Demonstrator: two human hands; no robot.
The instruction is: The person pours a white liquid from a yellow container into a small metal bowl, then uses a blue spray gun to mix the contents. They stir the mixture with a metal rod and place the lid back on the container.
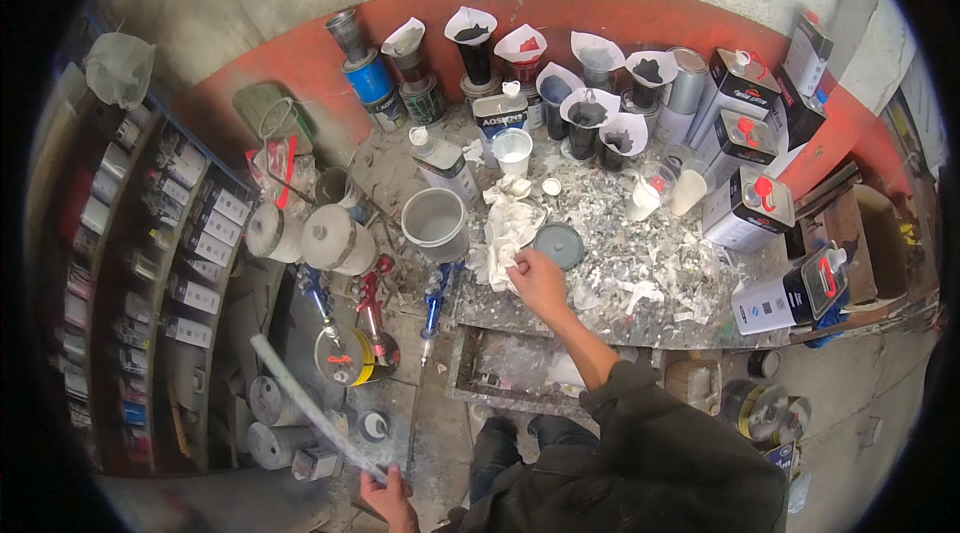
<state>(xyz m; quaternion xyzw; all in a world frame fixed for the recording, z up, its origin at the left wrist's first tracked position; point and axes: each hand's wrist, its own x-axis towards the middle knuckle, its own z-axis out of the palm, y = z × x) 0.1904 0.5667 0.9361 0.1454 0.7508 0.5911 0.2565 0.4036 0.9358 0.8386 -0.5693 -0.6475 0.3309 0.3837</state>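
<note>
My right hand (pixel 540 283) reaches over the paint-spattered bench (pixel 610 263) with its fingers closed on the near end of a crumpled white cloth (pixel 510 223). A round grey lid (pixel 558 246) lies just right of the cloth, and a grey plastic bucket (pixel 436 223) stands open to its left. Low at the left, my left hand (pixel 392 501) is closed around the lower end of a long, pale, slightly curved stick (pixel 310 407), which slants up and away to the left. A white cup (pixel 513 150) stands beyond the cloth.
Spray guns, one red (pixel 371 308) and one blue (pixel 434 298), hang by the bench's left side. Several cups with paper strainers (pixel 588 111) line the back. Rectangular metal cans (pixel 748 208) stand at the right. A shelf rack (pixel 155 283) fills the left, and an open drawer (pixel 510 373) juts below.
</note>
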